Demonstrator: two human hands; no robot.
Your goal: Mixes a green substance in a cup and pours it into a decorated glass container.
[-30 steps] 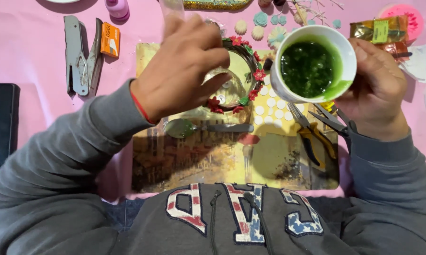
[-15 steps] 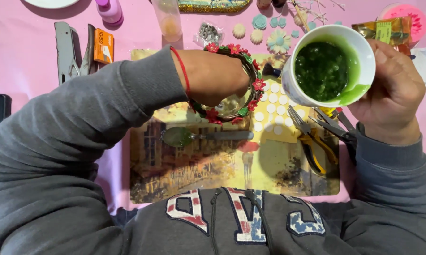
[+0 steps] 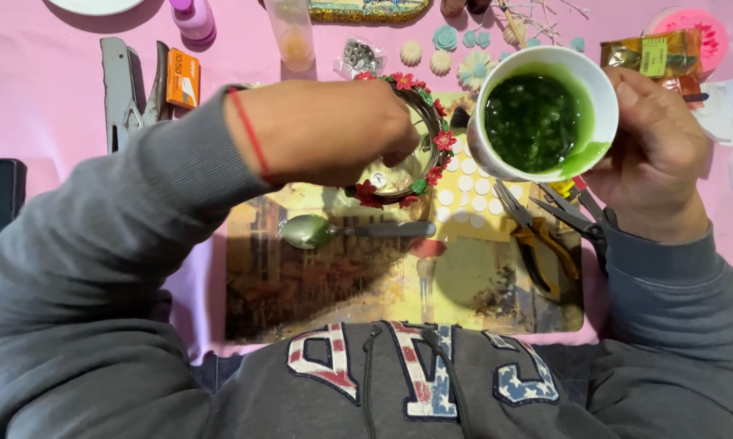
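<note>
Over the bench [image 3: 41, 97], the right hand [image 3: 659, 154] grips a white cup of green liquid [image 3: 541, 122], tilted beside the flower-trimmed ring [image 3: 407, 138]; the left hand [image 3: 326, 130], fingers curled, reaches into that ring above a spoon [image 3: 334, 232].

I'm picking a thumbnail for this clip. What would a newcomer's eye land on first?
First the white cup of bright green liquid, held up by the right hand at upper right. Next the left hand at centre, fingers dipped into a small round wreath of red flowers. Below it a metal spoon lies on the picture placemat.
</note>
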